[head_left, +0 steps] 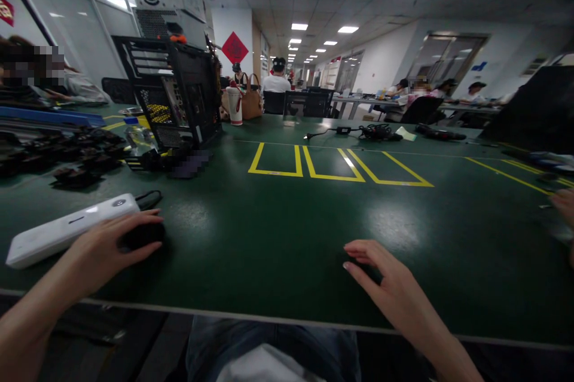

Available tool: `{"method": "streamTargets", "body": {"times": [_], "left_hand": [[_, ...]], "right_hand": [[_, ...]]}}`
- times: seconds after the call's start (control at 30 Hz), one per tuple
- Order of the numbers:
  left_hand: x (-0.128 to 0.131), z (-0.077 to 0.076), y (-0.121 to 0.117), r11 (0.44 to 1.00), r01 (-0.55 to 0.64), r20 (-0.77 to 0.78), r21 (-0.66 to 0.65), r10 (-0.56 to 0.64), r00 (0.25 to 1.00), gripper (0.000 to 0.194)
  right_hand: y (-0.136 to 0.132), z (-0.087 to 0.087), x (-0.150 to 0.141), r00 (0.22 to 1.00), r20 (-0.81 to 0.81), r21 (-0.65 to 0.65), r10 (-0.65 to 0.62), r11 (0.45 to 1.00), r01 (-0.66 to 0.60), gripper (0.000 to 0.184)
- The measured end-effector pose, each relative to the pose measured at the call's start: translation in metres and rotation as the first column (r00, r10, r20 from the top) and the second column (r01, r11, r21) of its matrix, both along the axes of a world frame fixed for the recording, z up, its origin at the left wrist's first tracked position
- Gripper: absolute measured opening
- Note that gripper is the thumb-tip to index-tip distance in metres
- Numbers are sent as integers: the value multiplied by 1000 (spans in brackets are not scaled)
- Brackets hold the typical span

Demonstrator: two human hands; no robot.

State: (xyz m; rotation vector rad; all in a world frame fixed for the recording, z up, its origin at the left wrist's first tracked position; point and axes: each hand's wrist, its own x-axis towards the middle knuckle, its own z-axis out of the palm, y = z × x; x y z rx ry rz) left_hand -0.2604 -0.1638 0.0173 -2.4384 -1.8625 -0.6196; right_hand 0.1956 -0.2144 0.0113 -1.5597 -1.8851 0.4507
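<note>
Left hand (110,247) around rounded black object (144,235), glossy tabletop (269,238)

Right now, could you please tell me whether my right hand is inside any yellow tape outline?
No, your right hand is over the dark green tabletop, nearer you than the yellow tape outlines.

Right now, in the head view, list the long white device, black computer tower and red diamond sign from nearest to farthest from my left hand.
From your left hand:
1. Long white device: beside it, to its left.
2. Black computer tower: farther back on the green table.
3. Red diamond sign: farthest, on the background pillar.
</note>
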Motion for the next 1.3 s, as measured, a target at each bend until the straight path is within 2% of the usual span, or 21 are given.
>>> {"method": "streamTargets", "body": {"times": [0.03,0.13,0.23,0.3,0.4,0.47,0.6,0.67,0.73,0.87,0.93,1.1,1.3], "left_hand": [[19,5,8,1000,3,-13,-27,-4,1000,37],[80,16,43,986,154,-19,-60,-155,988,41],[138,17,88,944,327,10,-53,-327,945,38],[173,15,115,922,387,54,-22,-386,921,38],[215,11,145,907,420,112,30,-420,900,37],[233,9,157,907,420,124,35,-421,898,37],[245,9,164,896,442,135,48,-445,886,38],[243,9,161,892,446,139,72,-451,881,40],[240,8,154,890,445,158,99,-455,876,47],[232,6,138,873,468,235,139,-488,841,66],[229,4,132,876,457,264,157,-483,835,71],[225,-3,125,903,372,271,216,-421,866,65],[222,-8,128,881,399,175,254,-448,877,67]], "right_hand": [[4,4,-3,999,24,-17,47,999,-46,21],[25,17,-16,969,81,-86,235,970,-228,26],[67,23,-31,930,100,-142,354,930,-338,28],[104,21,-42,937,39,-166,347,927,-337,33],[159,15,-55,962,-174,-173,209,955,-239,38],[187,11,-59,910,-391,-239,137,940,-244,34],[211,6,-59,792,-609,-323,41,899,-295,30],[211,5,-57,758,-651,-307,38,900,-310,27],[206,4,-55,741,-665,-243,94,911,-333,26],[192,1,-55,776,-574,-39,261,938,-344,27],[187,-1,-56,802,-510,20,309,937,-348,28],[183,-9,-59,829,-464,89,312,948,-306,30],[189,-18,-60,808,-484,126,336,940,-316,32]]}}
